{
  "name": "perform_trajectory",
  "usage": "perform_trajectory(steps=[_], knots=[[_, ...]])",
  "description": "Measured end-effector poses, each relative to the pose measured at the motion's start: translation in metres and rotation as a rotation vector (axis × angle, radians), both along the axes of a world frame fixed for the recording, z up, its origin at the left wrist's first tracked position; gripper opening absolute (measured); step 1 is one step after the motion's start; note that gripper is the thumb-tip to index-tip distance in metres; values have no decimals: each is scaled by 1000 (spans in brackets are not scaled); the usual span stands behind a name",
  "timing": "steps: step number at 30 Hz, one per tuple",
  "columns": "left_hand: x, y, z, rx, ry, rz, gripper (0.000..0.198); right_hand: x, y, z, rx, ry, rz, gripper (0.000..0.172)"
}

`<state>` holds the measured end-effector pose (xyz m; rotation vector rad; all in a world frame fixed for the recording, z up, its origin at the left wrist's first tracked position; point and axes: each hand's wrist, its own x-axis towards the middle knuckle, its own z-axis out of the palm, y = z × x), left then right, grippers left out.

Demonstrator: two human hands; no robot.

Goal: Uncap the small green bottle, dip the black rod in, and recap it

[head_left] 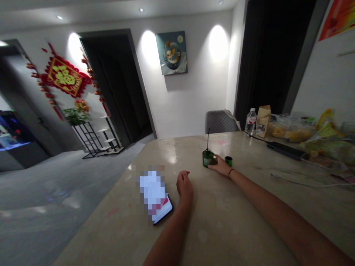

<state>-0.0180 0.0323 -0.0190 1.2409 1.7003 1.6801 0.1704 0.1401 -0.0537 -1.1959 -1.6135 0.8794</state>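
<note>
My right hand (221,166) reaches forward across the beige table (222,221) and its fingers rest against a small green bottle (208,157) with a thin black stick standing out of its top. A small green cap (228,160) sits just to the right of that hand. My left hand (184,184) rests on the table nearer to me, fingers loosely curled, holding nothing that I can see. A phone (162,208) lies flat just to the left of my left hand, its screen blurred.
At the table's far right stand a water bottle (251,122), a brown paper bag (263,120), plastic bags of food (294,129), a long black object (285,149) and a white cable (305,183). A grey chair (220,121) is behind the table. The table's left edge drops to the floor.
</note>
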Motion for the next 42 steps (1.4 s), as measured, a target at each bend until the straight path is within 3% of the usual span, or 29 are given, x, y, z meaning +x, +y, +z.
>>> perform_trajectory(steps=[11, 21, 30, 42], knots=[[2, -4, 2, -22, 33, -49, 35, -8, 36, -1, -31, -91, 15, 45], [2, -2, 0, -26, 36, -64, 36, -13, 41, -3, -27, -132, -25, 46], [1, 1, -2, -46, 76, -69, 35, -4, 24, -7, -29, -112, -36, 47], [-2, -2, 3, -11, 201, -22, 32, 24, -37, 4, -98, -95, -3, 27]])
